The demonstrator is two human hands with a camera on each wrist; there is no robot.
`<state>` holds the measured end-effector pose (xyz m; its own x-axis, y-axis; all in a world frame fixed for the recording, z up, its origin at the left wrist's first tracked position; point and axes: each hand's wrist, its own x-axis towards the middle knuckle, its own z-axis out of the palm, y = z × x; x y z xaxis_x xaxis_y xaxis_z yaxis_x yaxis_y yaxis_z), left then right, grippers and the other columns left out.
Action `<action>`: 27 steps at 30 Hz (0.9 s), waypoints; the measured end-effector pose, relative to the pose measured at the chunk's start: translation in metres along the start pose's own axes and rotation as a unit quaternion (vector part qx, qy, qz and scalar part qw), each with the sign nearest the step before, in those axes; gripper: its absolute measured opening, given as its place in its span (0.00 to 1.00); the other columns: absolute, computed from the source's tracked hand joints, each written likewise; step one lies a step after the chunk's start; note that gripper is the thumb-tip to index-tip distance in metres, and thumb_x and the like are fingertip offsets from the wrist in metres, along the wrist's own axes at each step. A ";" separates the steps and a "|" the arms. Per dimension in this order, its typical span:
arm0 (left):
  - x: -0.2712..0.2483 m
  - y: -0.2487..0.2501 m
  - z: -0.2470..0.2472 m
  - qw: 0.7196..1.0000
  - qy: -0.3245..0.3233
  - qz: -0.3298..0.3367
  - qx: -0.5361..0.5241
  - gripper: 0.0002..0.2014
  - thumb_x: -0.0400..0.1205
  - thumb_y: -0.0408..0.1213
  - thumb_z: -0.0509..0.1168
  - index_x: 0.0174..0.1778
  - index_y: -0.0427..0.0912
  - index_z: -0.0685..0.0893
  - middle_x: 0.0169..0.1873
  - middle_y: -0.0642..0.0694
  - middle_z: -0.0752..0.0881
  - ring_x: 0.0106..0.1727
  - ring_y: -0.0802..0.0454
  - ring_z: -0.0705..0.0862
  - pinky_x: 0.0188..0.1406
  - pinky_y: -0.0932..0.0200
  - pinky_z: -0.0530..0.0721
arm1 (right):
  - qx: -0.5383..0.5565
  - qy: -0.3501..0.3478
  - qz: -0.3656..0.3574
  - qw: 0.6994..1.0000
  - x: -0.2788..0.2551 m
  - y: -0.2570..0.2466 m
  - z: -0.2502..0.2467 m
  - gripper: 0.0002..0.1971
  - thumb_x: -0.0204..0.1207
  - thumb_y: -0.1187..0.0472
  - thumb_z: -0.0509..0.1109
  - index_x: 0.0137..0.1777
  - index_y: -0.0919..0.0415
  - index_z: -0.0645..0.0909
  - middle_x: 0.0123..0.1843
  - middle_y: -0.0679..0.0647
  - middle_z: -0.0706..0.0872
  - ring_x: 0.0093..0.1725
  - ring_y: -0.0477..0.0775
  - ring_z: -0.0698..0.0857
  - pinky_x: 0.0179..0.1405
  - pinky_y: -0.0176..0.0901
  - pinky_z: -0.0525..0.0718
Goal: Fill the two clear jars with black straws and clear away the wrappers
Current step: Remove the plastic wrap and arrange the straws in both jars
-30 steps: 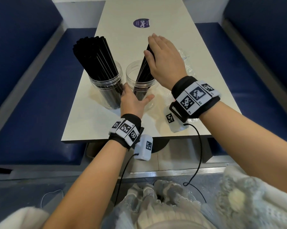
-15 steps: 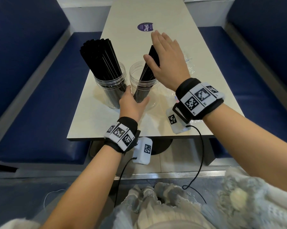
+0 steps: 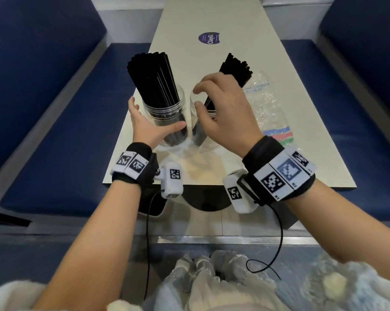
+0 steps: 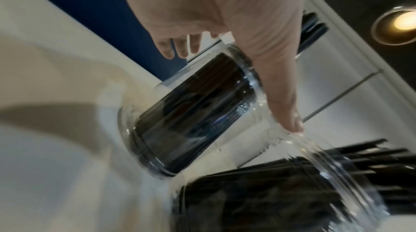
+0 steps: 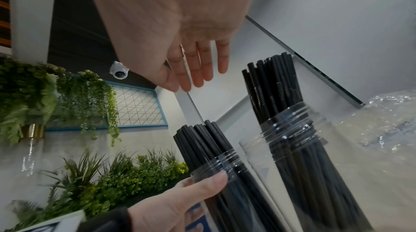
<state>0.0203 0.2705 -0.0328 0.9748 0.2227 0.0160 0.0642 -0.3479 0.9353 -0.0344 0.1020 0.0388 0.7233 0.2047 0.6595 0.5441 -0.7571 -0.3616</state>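
Note:
Two clear jars stand side by side near the table's front edge. The left jar (image 3: 167, 108) (image 4: 193, 111) (image 5: 223, 168) is packed with black straws (image 3: 151, 79). The right jar (image 3: 195, 104) (image 5: 299, 147) holds a thinner bundle of black straws (image 3: 235, 68) leaning to the right. My left hand (image 3: 145, 125) reaches round the left jar: its thumb (image 4: 281, 104) lies on the jar's front, and its fingers are spread out to the jar's left. My right hand (image 3: 221, 113) (image 5: 195, 65) hovers over the right jar with relaxed fingers, holding nothing.
A crumpled clear wrapper (image 3: 266, 104) (image 5: 387, 124) with a coloured end lies on the table right of the jars. A purple sticker (image 3: 208, 38) is farther up the pale table (image 3: 212, 16). Blue bench seats (image 3: 61, 131) run along both sides.
My right hand has come off the top of the right jar's straws and drawn back toward me. My left hand has shifted from the right jar's base to the left jar.

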 end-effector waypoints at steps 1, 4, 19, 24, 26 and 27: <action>0.004 -0.001 0.001 1.000 -0.016 0.003 -0.016 0.65 0.59 0.43 0.84 0.82 0.43 0.43 0.81 0.43 0.58 0.81 0.50 0.61 0.80 0.48 0.62 | 0.001 -0.009 -0.002 1.000 0.000 -0.002 0.002 0.12 0.72 0.62 0.62 0.50 0.68 0.81 0.50 0.63 0.84 0.52 0.64 0.82 0.49 0.54 0.79; 0.005 -0.003 0.004 0.999 -0.011 0.016 -0.037 0.59 0.59 0.40 0.84 0.80 0.44 0.53 0.75 0.46 0.71 0.74 0.51 0.72 0.75 0.46 0.71 | 0.006 -0.032 -0.016 0.999 0.003 -0.008 0.008 0.11 0.72 0.64 0.63 0.49 0.69 0.81 0.49 0.64 0.84 0.50 0.65 0.82 0.47 0.56 0.80; -0.030 -0.035 -0.018 0.998 0.037 0.047 -0.025 0.54 0.57 0.44 0.85 0.76 0.49 0.61 0.71 0.47 0.74 0.71 0.53 0.75 0.72 0.52 0.75 | -0.004 -0.216 0.009 0.976 0.063 -0.042 0.044 0.45 0.66 0.38 0.69 0.79 0.55 0.57 0.79 0.61 0.62 0.78 0.64 0.61 0.77 0.55 0.63; -0.034 -0.038 -0.018 0.998 0.037 0.041 -0.030 0.53 0.59 0.41 0.84 0.77 0.46 0.61 0.71 0.46 0.73 0.71 0.52 0.74 0.73 0.53 0.74 | -0.034 -0.311 0.045 0.949 0.080 -0.052 0.054 0.45 0.63 0.34 0.71 0.78 0.45 0.56 0.82 0.56 0.58 0.78 0.66 0.61 0.75 0.59 0.65; -0.035 -0.040 -0.019 0.998 0.035 0.037 -0.028 0.52 0.59 0.39 0.84 0.76 0.47 0.62 0.70 0.47 0.73 0.71 0.53 0.74 0.73 0.53 0.74 | -0.046 -0.339 0.053 0.938 0.085 -0.055 0.056 0.42 0.64 0.35 0.70 0.77 0.41 0.58 0.80 0.54 0.61 0.76 0.65 0.62 0.72 0.61 0.67; -0.035 -0.041 -0.019 0.998 0.034 0.035 -0.027 0.51 0.59 0.38 0.84 0.76 0.47 0.62 0.70 0.48 0.73 0.71 0.53 0.74 0.73 0.53 0.74 | -0.053 -0.346 0.054 0.935 0.086 -0.056 0.058 0.40 0.65 0.36 0.69 0.76 0.40 0.58 0.79 0.53 0.63 0.75 0.65 0.63 0.70 0.61 0.68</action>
<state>-0.0206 0.2943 -0.0645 0.9598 0.2607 0.1044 -0.0176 -0.3151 0.9489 0.0223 0.1975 0.0778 0.8937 0.4479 0.0247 0.4327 -0.8462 -0.3111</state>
